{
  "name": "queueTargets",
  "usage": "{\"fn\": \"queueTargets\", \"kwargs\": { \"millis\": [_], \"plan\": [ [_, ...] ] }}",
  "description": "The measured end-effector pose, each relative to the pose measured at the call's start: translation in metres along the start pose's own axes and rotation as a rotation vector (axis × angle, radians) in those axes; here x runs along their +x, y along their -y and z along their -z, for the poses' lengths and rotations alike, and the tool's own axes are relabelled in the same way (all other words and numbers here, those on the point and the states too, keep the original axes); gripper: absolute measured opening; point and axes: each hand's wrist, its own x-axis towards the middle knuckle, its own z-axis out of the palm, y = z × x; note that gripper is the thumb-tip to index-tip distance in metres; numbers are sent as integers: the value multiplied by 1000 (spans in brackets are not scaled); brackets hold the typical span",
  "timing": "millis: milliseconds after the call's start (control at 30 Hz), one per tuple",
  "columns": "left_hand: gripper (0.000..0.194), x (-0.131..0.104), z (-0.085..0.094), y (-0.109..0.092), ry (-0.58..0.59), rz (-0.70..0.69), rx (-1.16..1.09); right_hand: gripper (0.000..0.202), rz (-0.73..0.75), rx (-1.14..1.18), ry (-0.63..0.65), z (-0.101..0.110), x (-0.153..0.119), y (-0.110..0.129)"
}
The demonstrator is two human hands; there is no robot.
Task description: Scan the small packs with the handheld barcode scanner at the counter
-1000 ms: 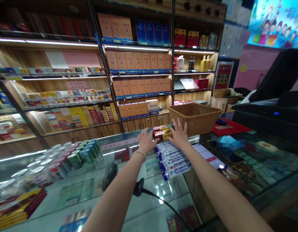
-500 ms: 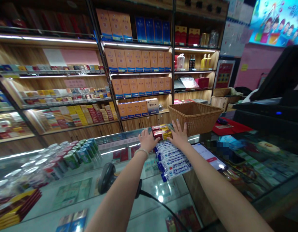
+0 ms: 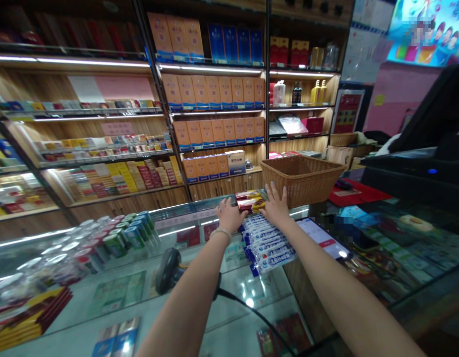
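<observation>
On the glass counter lies a row of blue-and-white wrapped snack packets (image 3: 268, 243), with a few red-and-yellow packets (image 3: 251, 201) at its far end. My left hand (image 3: 230, 216) rests at the left side of the red-and-yellow packets, its fingers stretched out and its thumb touching them. At their right side is my right hand (image 3: 276, 204), fingers spread, by the front of a wicker basket (image 3: 302, 181). Neither hand is wrapped round a packet. Under my left forearm a handheld barcode scanner (image 3: 168, 270) lies partly hidden.
A phone (image 3: 323, 239) with a lit screen lies right of the packets. Several cans (image 3: 114, 243) stand in rows at the left, with yellow-and-red packs (image 3: 32, 320) nearer me. A dark monitor (image 3: 433, 114) rises at the right. Stocked shelves (image 3: 214, 114) line the back wall.
The view has shifted very slightly. Both hands keep their places beside the red-and-yellow packets, and the packets look the same.
</observation>
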Motion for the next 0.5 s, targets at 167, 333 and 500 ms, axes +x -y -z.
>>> {"fn": "queueTargets", "kwargs": {
  "millis": [167, 333, 500],
  "plan": [
    [58, 0, 2, -1, -2, 6, 11, 38, 0, -18, -7, 1, -1, 2],
    [53, 0, 3, 2, -27, 16, 19, 36, 1, 15, -40, 2, -2, 2],
    [44, -3, 2, 8, -75, 31, 18, 33, -5, 57, -61, 1, -3, 3]
  ]
}}
